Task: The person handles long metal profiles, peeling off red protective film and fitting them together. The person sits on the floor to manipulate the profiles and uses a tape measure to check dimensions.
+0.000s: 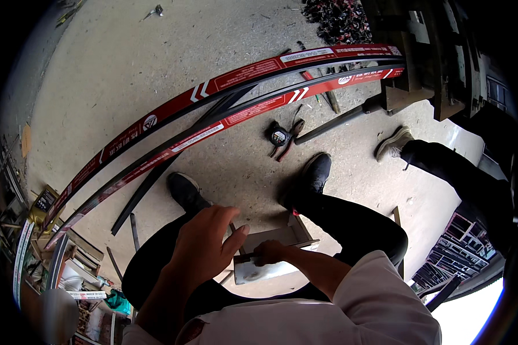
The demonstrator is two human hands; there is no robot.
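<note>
My left hand (pixel 204 244) is raised over my left thigh, its thumb apart from the stretched fingers and nothing visible in it. Between my knees is a small open-topped box (pixel 296 233) with pale inner walls and a light front panel. The fingers of my right hand (pixel 270 252) are curled over the box's near rim. In front of me, two long bars with red printed film (pixel 242 106) run from the lower left to a dark machine (pixel 408 95) at the upper right. What lies in the box under my right hand is hidden.
On the floor ahead lie a tape measure (pixel 278 137) and red-handled pliers (pixel 292 138). A dark bar (pixel 149 192) crosses under the long bars. Another person's shoe (pixel 394 144) stands at the right. Scraps (pixel 336 22) are heaped far ahead; stacked frames (pixel 460 247) lie at the lower right.
</note>
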